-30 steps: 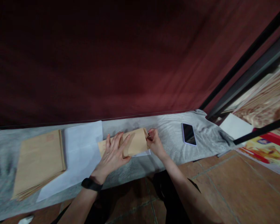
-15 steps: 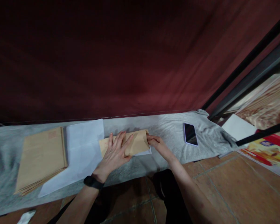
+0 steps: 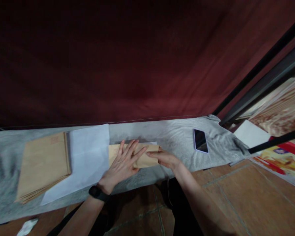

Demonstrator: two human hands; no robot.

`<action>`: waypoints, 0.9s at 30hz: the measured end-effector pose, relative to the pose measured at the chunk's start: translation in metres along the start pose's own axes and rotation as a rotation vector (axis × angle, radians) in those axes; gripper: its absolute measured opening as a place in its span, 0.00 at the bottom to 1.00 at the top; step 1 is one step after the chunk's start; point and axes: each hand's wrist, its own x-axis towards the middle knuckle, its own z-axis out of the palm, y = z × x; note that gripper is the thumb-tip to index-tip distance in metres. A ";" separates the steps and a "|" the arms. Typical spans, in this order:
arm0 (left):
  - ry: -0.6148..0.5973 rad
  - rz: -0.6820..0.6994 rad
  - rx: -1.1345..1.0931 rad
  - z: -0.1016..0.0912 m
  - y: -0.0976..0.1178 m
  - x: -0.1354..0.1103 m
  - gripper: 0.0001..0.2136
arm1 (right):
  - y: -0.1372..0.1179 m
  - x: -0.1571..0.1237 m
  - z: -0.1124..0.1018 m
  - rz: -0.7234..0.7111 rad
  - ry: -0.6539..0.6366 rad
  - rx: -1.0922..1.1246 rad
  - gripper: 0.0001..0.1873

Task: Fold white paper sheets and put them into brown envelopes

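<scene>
The brown envelope (image 3: 113,154) lies flat on the grey cloth (image 3: 177,137) directly under the left hand (image 3: 124,164). Its long axis runs left to right, across the line of the forearm. That hand is wide open, palm down, with the fingers fanned and pointing away and to the right over the middle of the envelope; it presses rather than grips. A short stretch of envelope shows past its little-finger side, and a longer stretch runs out beyond its fingertips. The right hand (image 3: 163,158) meets that far end from the right. Its fingers are stretched out flat and close together along the envelope's right edge, almost touching the left fingertips, and it closes on nothing. Both hands rest on the envelope, the left covering more of it. A sliver of white paper (image 3: 151,143) peeks out just beyond the envelope's far edge. Just left of the left hand lie white sheets (image 3: 88,154), and further left a stack of brown envelopes (image 3: 43,164). A phone (image 3: 200,141) lies well to the right of the right hand. A black wristband (image 3: 98,193) circles the left wrist.
</scene>
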 end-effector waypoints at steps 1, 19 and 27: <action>0.005 0.005 -0.001 0.000 -0.001 -0.001 0.47 | 0.001 0.001 -0.001 0.003 0.035 0.009 0.30; 0.073 -0.192 -0.024 -0.019 -0.038 -0.013 0.42 | -0.024 0.000 -0.026 -0.254 0.119 -0.103 0.22; 0.181 -0.271 -0.111 -0.028 -0.045 -0.022 0.52 | 0.027 0.017 -0.037 -0.344 0.634 -0.840 0.15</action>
